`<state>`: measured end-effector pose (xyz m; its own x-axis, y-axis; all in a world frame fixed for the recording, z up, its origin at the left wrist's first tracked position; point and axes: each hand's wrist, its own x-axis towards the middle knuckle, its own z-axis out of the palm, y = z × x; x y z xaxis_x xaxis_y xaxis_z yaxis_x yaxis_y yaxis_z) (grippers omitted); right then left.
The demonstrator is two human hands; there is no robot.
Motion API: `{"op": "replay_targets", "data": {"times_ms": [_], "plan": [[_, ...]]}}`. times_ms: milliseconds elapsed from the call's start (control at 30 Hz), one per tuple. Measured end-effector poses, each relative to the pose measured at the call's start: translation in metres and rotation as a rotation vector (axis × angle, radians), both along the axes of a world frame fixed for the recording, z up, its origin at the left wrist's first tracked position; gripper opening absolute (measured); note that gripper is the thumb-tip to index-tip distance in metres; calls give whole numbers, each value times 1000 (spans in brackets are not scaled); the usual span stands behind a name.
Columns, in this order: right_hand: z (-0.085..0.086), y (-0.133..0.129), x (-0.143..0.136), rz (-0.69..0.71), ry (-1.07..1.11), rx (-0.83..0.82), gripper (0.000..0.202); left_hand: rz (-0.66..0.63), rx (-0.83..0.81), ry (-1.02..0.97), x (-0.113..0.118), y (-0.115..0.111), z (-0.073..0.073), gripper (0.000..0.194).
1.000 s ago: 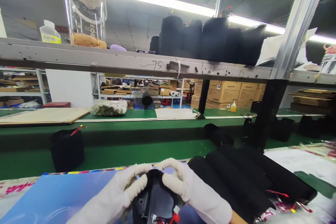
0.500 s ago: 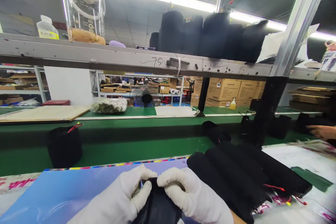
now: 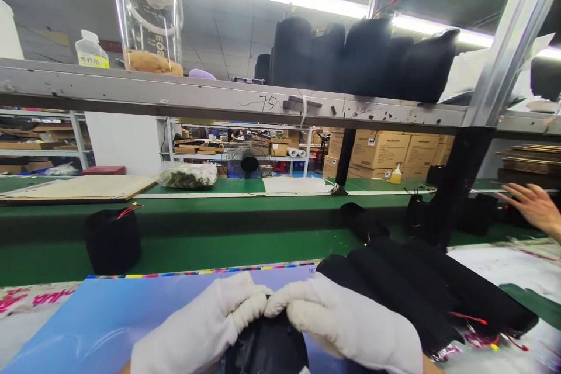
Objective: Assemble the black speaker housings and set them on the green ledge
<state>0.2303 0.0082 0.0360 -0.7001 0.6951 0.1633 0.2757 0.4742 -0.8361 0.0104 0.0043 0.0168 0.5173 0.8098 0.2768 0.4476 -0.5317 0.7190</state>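
Shelf edge (image 3: 175, 99) bears a handwritten "75" (image 3: 266, 103). Small bottle (image 3: 91, 51) with yellow label, print unreadable; cartons (image 3: 380, 149) beyond carry a logo too small to read. Left hand (image 3: 205, 327) and right hand (image 3: 346, 324), both in white gloves, fingertips meeting, clamped on a black pouch (image 3: 267, 347) at the bottom edge, over a blue sheet (image 3: 87, 327). Clear jar (image 3: 149, 11) on shelf holds a tan layer (contents unclear). Black rolls (image 3: 416, 292) lie just right. Another person's bare hand (image 3: 532, 207) far right.

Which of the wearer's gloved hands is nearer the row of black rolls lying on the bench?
Right. The right hand sits just beside the black rolls, close to the nearest one; the left hand is farther away, across the black piece both hold.
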Motion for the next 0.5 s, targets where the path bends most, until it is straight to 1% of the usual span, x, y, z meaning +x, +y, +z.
{"op": "replay_targets", "data": {"times_ms": [33, 67, 133, 167, 200, 233, 267, 300, 333, 433, 500], "plan": [[-2, 2, 1, 17, 59, -119, 32, -15, -17, -5, -1, -1, 0, 31], [-4, 4, 2, 0, 115, -207, 41, -25, -31, -1, -2, -2, 2, 31], [-6, 6, 5, -75, 262, -340, 53, -13, -38, 44, -1, -5, 8, 32], [-5, 6, 8, -116, 355, -368, 54, -1, -24, 76, 0, -6, 12, 32], [-4, 5, 10, -158, 436, -371, 49, 11, 0, 105, 1, -6, 15, 31], [-3, 3, 13, -186, 492, -359, 40, 23, 29, 125, 3, -7, 17, 30], [-2, 1, 15, -195, 511, -325, 29, 32, 53, 134, 4, -7, 17, 27], [-1, -2, 17, -165, 491, -251, 21, 41, 66, 138, 4, -7, 16, 25], [-2, -4, 18, -122, 428, -140, 17, 50, 66, 145, 4, -6, 14, 24], [-10, -11, 13, 8, 226, 285, 22, 97, 18, 162, -2, -6, 6, 23], [-21, -13, 5, 17, 177, 486, 24, 70, -34, 117, -7, -6, 5, 27]]}}
